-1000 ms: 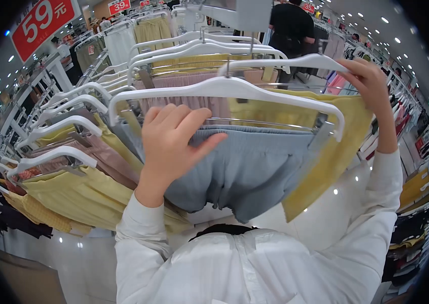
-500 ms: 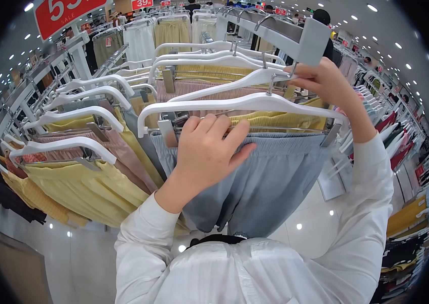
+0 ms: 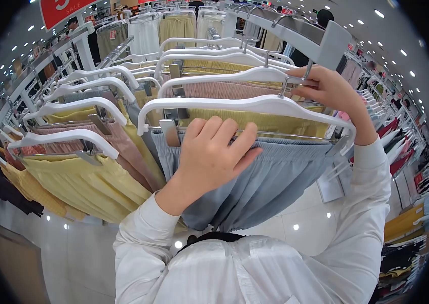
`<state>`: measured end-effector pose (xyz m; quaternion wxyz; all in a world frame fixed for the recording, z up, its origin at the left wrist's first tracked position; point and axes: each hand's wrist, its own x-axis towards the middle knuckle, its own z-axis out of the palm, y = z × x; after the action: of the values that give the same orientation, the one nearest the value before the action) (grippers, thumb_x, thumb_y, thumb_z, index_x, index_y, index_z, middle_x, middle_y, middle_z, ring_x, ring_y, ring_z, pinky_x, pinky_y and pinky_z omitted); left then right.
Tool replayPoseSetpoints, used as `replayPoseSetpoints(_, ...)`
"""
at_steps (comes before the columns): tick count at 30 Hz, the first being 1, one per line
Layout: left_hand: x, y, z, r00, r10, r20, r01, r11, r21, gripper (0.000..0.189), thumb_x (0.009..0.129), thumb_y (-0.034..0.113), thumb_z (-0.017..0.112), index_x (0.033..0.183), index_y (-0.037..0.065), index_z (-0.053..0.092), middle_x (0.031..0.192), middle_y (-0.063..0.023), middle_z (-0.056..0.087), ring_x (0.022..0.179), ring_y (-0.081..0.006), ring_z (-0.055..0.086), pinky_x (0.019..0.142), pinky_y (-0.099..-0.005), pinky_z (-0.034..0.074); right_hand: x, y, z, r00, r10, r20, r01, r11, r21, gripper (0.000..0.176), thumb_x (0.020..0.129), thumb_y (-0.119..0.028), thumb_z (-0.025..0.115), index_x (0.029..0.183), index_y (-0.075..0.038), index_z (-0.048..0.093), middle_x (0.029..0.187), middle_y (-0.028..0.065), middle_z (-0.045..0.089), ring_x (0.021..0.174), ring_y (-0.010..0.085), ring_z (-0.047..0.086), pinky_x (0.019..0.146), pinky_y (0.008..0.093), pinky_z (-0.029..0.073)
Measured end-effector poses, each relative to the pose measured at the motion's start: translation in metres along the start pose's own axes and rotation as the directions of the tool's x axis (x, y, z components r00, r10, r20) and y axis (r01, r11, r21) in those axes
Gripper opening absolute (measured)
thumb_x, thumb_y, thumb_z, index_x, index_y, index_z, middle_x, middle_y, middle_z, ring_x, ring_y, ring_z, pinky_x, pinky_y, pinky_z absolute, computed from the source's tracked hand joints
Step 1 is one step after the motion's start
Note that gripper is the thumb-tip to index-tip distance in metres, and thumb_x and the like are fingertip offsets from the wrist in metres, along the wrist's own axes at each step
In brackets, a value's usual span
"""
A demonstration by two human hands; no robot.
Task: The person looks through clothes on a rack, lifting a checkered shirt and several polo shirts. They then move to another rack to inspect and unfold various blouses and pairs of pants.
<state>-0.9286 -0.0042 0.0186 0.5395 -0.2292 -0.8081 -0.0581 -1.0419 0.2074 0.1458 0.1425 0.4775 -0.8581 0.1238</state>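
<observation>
Light blue-grey pants [image 3: 270, 177] with a gathered waistband hang in front of me, clipped to a white hanger [image 3: 224, 104] with a metal bar. My left hand [image 3: 207, 159] has its fingers curled over that bar and the waistband, thumb on the cloth. At the hanger hooks below the rail's end, my right hand [image 3: 333, 93] is closed with bent fingers around a hook; which hanger it belongs to is partly hidden. Just behind, yellow pants [image 3: 265, 125] hang from another white hanger [image 3: 219, 78], and pink pants [image 3: 214, 90] follow.
The white rail end [image 3: 333, 43] juts toward me above my right hand. On the left, a second row holds yellow pants [image 3: 72, 182] and several other garments. A red sale sign [image 3: 67, 11] hangs upper left. More clothing racks [image 3: 392, 126] stand on the right.
The hanger behind the front one has turned from slanted to nearly level, and more of the yellow pants shows. My right hand has shifted slightly down and right; my left hand keeps its grip.
</observation>
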Motion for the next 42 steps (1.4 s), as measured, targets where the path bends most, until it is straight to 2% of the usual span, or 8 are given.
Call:
replayPoseSetpoints(14,-0.002,0.003,0.003,0.998,-0.038,0.046,0.037,0.999,0.033,0.032,0.067,0.027,0.069,0.094,0.011,0.059,0.080,-0.0037,0.050,0.075,-0.0210,0.049,0.067,-0.0333,0.035,-0.003,0.007,0.004,0.991,0.052,0.121,-0.073,0.981,0.180,0.033,0.091,-0.023,0.049,0.111,0.002,0.056,0.072,0.0074,0.057,0.067,0.0132,0.052,0.065,0.0240,0.042)
replayPoseSetpoints(18,-0.039,-0.019,-0.026,0.942,-0.010,-0.336,0.087,0.973,0.214,0.045,0.070,0.023,0.064,0.112,0.010,0.054,0.109,-0.0139,0.048,0.101,-0.0286,0.048,0.082,-0.0400,0.035,-0.063,0.034,-0.005,0.889,0.040,-0.456,0.183,0.883,0.433,0.039,0.090,-0.027,0.048,0.117,0.000,0.052,0.110,0.0120,0.058,0.097,0.0202,0.054,0.091,0.0310,0.038)
replayPoseSetpoints(21,-0.067,-0.039,-0.009,0.842,-0.314,-0.438,0.314,0.946,-0.076,0.054,0.075,0.017,0.063,0.124,0.006,0.043,0.123,-0.0162,0.040,0.117,-0.0312,0.036,0.094,-0.0432,0.030,-0.116,0.064,0.044,0.789,0.343,-0.510,0.218,0.620,0.754,0.050,0.087,-0.025,0.052,0.128,0.001,0.038,0.121,0.0119,0.050,0.108,0.0206,0.048,0.097,0.0336,0.032)
replayPoseSetpoints(23,-0.072,-0.038,0.011,0.656,-0.719,-0.230,0.358,0.564,-0.744,0.062,0.077,0.012,0.062,0.130,0.002,0.032,0.131,-0.0148,0.031,0.122,-0.0281,0.029,0.098,-0.0403,0.028,-0.129,0.048,0.099,0.738,0.434,-0.516,0.217,0.572,0.791,0.054,0.086,-0.022,0.054,0.132,-0.001,0.032,0.120,0.0094,0.048,0.108,0.0187,0.047,0.099,0.0322,0.030)
replayPoseSetpoints(27,-0.093,-0.052,0.042,0.581,-0.800,-0.150,0.531,0.512,-0.675,0.054,0.077,0.007,0.063,0.124,-0.001,0.039,0.125,-0.0134,0.040,0.115,-0.0204,0.038,0.092,-0.0314,0.034,-0.117,0.028,0.158,0.592,0.527,-0.609,-0.159,0.818,0.554,0.061,0.085,-0.020,0.056,0.133,0.000,0.026,0.120,0.0097,0.043,0.110,0.0172,0.042,0.095,0.0285,0.031)
replayPoseSetpoints(33,-0.078,-0.071,0.051,0.587,-0.797,0.142,0.654,0.363,-0.664,0.030,0.080,0.012,0.063,0.104,-0.002,0.052,0.095,-0.0074,0.060,0.083,-0.0113,0.053,0.078,-0.0244,0.041,-0.061,0.054,0.154,0.632,0.524,-0.571,0.079,0.690,0.720,0.057,0.083,-0.017,0.059,0.128,0.001,0.030,0.123,0.0101,0.042,0.111,0.0163,0.040,0.094,0.0266,0.031)
replayPoseSetpoints(38,-0.122,-0.053,0.053,0.565,-0.819,0.105,0.730,0.436,-0.526,0.038,0.077,0.011,0.065,0.108,-0.004,0.049,0.102,-0.0159,0.058,0.090,-0.0236,0.057,0.082,-0.0295,0.041,-0.097,0.059,0.199,0.606,0.646,-0.465,-0.217,0.696,0.684,0.054,0.076,-0.019,0.066,0.119,0.004,0.043,0.110,0.0136,0.054,0.101,0.0211,0.050,0.088,0.0303,0.038)
replayPoseSetpoints(42,-0.160,-0.003,0.044,0.751,-0.582,-0.310,0.609,0.793,-0.013,0.053,0.075,0.003,0.059,0.124,0.000,0.038,0.127,-0.0227,0.038,0.117,-0.0377,0.039,0.096,-0.0367,0.033,-0.162,0.057,0.280,0.650,0.728,-0.220,-0.352,0.545,0.761,0.046,0.073,-0.020,0.067,0.108,0.006,0.053,0.105,0.0155,0.058,0.098,0.0231,0.053,0.085,0.0316,0.040)
